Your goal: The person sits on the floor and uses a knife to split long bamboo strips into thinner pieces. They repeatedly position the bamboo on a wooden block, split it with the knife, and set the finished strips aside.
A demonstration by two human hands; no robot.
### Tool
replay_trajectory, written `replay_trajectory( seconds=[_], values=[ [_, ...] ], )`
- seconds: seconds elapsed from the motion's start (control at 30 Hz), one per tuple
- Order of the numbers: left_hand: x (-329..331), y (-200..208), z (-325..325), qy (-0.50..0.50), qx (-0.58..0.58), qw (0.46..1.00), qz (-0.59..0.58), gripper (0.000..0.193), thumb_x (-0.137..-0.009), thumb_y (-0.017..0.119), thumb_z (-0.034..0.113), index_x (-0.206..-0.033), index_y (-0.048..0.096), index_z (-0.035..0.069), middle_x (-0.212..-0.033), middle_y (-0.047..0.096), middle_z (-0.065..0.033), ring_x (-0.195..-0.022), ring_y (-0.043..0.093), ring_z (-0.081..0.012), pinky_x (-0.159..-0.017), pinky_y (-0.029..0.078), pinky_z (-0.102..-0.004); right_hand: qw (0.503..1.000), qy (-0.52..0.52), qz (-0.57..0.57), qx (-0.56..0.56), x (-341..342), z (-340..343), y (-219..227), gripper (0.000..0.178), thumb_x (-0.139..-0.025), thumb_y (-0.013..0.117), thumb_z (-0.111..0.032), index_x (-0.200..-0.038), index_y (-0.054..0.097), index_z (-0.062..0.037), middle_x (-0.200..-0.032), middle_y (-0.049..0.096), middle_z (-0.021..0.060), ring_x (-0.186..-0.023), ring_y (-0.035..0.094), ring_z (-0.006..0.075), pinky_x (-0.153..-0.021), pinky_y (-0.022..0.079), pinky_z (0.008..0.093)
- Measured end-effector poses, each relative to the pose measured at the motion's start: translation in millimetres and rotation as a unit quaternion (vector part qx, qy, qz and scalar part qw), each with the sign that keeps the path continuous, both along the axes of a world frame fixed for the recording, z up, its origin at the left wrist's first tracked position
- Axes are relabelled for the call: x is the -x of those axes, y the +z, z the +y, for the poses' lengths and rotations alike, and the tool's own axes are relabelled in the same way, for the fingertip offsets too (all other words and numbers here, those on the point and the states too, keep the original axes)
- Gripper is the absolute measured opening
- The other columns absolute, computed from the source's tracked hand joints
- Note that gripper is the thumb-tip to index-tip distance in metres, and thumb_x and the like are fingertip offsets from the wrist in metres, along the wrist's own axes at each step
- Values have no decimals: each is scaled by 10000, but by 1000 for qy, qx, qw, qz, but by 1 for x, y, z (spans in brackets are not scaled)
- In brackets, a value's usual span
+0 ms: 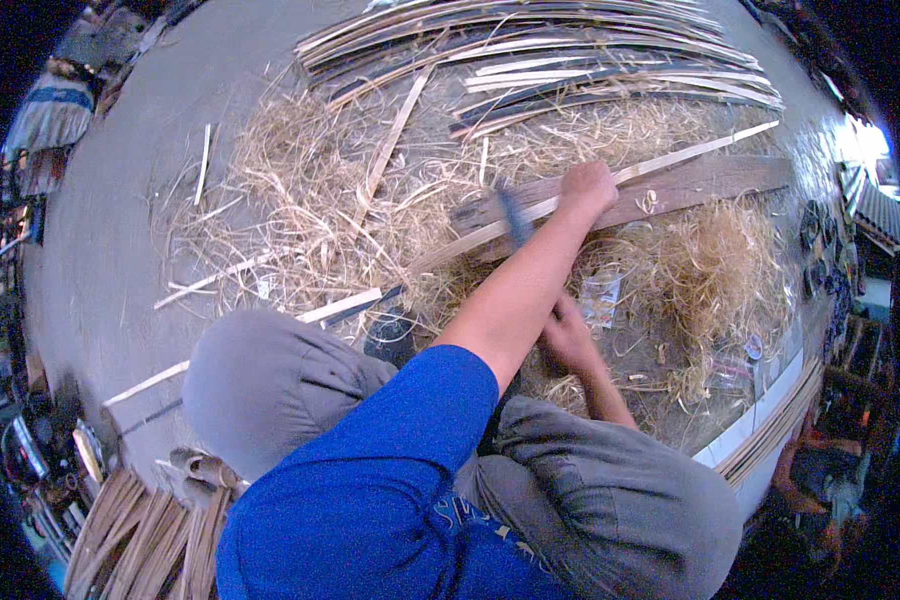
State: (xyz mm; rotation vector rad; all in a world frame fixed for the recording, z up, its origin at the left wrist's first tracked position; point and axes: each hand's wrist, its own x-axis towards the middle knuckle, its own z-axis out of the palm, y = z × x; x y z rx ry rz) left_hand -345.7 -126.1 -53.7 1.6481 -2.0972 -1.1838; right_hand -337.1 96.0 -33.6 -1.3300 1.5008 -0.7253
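My left arm in a blue sleeve reaches across to the right, and my left hand (pixel 588 187) is closed on a long pale bamboo-like strip (pixel 695 152). The strip slants over a worn wooden board (pixel 715 192), its near end lying lower left among shavings. Below my left forearm, my right hand (pixel 567 335) is closed, its fingers partly covered by that forearm. A dark blade of a knife (pixel 513 215), smeared by motion, stands against the strip on the forearm's other side. It lines up with my right hand; the handle between is hidden.
Curly shavings (pixel 310 170) cover much of the grey floor (pixel 120 230). Long dark and pale strips (pixel 530 50) lie in a heap at the far side. Bundled split sticks (pixel 140 530) lie near left; more strips (pixel 770 430) lie at right. My bent knees flank the work.
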Motion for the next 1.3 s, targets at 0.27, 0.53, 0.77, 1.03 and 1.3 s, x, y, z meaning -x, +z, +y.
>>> replay_trajectory(
  seconds=[0.27, 0.53, 0.77, 1.03, 1.3],
  values=[
    [14, 2, 0, -17, 71, 996, 52, 290, -779, 564, 256, -908, 707, 39, -980, 678, -197, -923, 656, -358, -817, 522, -455, 995, -18, 44, -82, -1, -1, -21, 468, -907, 538, -235, -1277, 477, 45, -1216, 574, 260, -1173, 532, 322, -992, 398, 379],
    [27, 0, -1, -68, 49, 996, 43, 311, -811, 561, 294, -907, 708, 37, -968, 678, -198, -908, 660, -348, -820, 520, -447, 984, -67, -63, -155, -8, -8, -2, 454, -913, 537, -237, -1279, 484, 26, -1218, 587, 231, -1159, 541, 328, -998, 396, 404],
    [33, 1, -2, -53, 45, 995, 72, 295, -783, 604, 298, -886, 715, 44, -955, 681, -195, -902, 667, -332, -816, 525, -434, 957, -147, -194, -159, -2, -3, -28, 523, -901, 565, -308, -1307, 479, 10, -1324, 518, 215, -1195, 513, 334, -1028, 372, 414],
    [29, -5, 0, -70, 84, 992, 61, 299, -776, 603, 301, -856, 712, 34, -937, 683, -194, -891, 664, -345, -801, 526, -441, 944, -161, -226, -177, -4, -4, -36, 409, -886, 607, -233, -1216, 575, 6, -1278, 567, 164, -1201, 499, 268, -1044, 359, 399],
    [26, 4, 2, -62, 92, 991, 74, 313, -863, 554, 299, -965, 674, 29, -976, 677, -190, -903, 661, -344, -793, 521, -460, 979, 68, -52, -183, -35, 14, -33, 449, -894, 588, -242, -1200, 543, 83, -1245, 584, 164, -1183, 502, 245, -1024, 373, 384]
  ],
)
